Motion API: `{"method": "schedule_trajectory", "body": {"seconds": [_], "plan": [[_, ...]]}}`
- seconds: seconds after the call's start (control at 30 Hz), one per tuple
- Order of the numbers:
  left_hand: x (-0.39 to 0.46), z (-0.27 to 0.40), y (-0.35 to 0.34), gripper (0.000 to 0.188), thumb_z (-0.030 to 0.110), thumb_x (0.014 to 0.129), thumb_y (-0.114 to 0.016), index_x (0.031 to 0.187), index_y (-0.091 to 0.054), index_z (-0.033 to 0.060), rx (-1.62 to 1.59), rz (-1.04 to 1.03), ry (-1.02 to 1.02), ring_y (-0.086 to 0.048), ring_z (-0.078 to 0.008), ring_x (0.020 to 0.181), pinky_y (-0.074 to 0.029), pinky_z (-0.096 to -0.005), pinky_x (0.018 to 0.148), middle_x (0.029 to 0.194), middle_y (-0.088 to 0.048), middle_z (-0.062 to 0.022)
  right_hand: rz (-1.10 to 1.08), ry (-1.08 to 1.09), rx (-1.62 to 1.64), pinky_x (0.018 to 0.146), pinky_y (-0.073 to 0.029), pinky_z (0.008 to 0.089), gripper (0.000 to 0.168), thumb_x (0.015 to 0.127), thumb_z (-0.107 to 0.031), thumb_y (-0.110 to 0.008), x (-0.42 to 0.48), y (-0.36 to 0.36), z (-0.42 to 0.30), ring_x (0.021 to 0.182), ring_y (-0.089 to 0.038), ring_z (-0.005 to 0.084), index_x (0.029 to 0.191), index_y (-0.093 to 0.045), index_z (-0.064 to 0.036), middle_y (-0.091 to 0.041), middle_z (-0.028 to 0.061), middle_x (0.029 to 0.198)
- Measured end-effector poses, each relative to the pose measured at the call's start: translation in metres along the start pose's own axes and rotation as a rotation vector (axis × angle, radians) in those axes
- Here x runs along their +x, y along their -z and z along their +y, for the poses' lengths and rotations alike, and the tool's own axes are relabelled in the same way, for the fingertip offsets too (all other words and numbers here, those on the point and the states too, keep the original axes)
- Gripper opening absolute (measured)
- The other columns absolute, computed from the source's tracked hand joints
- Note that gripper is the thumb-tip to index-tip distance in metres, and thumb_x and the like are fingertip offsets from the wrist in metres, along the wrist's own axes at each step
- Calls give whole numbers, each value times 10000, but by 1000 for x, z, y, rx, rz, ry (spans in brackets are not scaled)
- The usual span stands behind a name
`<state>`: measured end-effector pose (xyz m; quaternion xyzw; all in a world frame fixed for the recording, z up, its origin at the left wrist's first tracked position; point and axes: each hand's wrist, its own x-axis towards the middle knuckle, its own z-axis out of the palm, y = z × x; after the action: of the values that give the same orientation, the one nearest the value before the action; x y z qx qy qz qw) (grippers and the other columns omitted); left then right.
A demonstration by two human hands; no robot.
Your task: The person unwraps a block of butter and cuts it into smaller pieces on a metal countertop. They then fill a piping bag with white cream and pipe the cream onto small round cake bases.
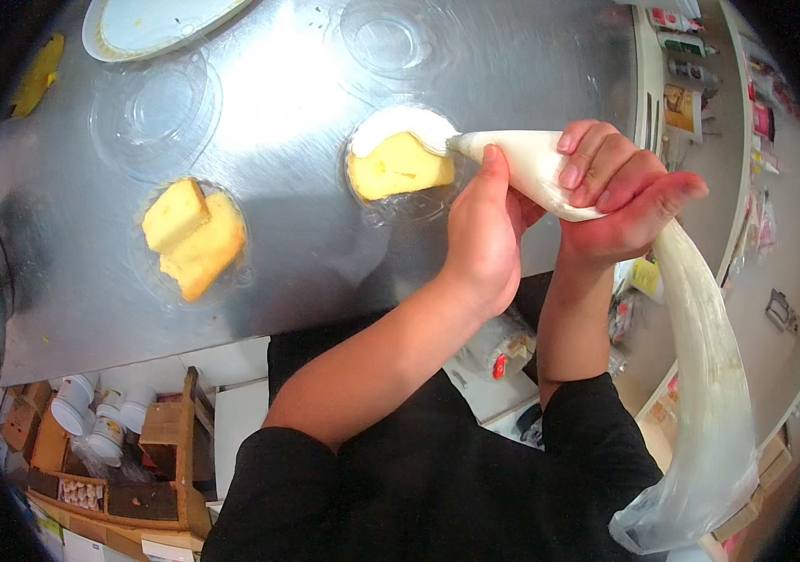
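My right hand (pixel 614 186) is wrapped around the full part of a clear piping bag (pixel 530 158) of white cream, its slack tail hanging past my right forearm. Near the front of the bag, my left hand (pixel 487 235) grips it with the thumb along the side; some of its fingers are hidden. The metal piping nozzle (pixel 454 145) touches white cream (pixel 400 123) that curves over the far side of a yellow sponge cake piece (pixel 400 168). That piece sits in a round clear plastic container. More sponge cake pieces (pixel 196 235) fill another clear container, apart from my hands.
Two clear plastic containers or lids (pixel 154 105) (pixel 386 42) lie farther back on the stainless steel table (pixel 287 260). A white tray (pixel 161 24) is at the far edge of view. Shelves with packages (pixel 684 109) stand right; white tubs (pixel 106 435) sit lower left.
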<state>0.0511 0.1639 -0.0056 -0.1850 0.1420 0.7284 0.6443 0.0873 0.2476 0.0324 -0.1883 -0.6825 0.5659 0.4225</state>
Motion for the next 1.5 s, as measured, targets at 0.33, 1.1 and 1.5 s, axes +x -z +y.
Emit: {"method": "schedule_trajectory", "body": {"seconds": [0.33,1.1,1.5], "plan": [[-21,-15,5,486,410,985,-275,1268,-396,34,-23,27,24,-444,-200,1178,-328,-397,993,1263,-486,-84,3,-104,-4,553,-387,325,651,934,-580,-196,-18,0,-15,417,-371,175,483,-312,-125,-363,33,426],[-52,8,11,452,350,994,-302,1306,-369,30,-96,144,-158,-421,-201,1223,-315,-386,1038,1317,-448,-90,16,-264,233,451,-334,280,627,947,-558,-206,-26,-47,-10,380,-300,139,512,-320,-122,-329,19,416],[-42,25,4,409,348,996,-302,1245,-434,52,-81,145,-172,-506,-175,1105,-387,-356,951,1200,-534,-79,-71,-240,317,511,-359,297,622,945,-558,-205,-5,-56,-4,403,-323,146,514,-312,-122,-338,18,425]]}}
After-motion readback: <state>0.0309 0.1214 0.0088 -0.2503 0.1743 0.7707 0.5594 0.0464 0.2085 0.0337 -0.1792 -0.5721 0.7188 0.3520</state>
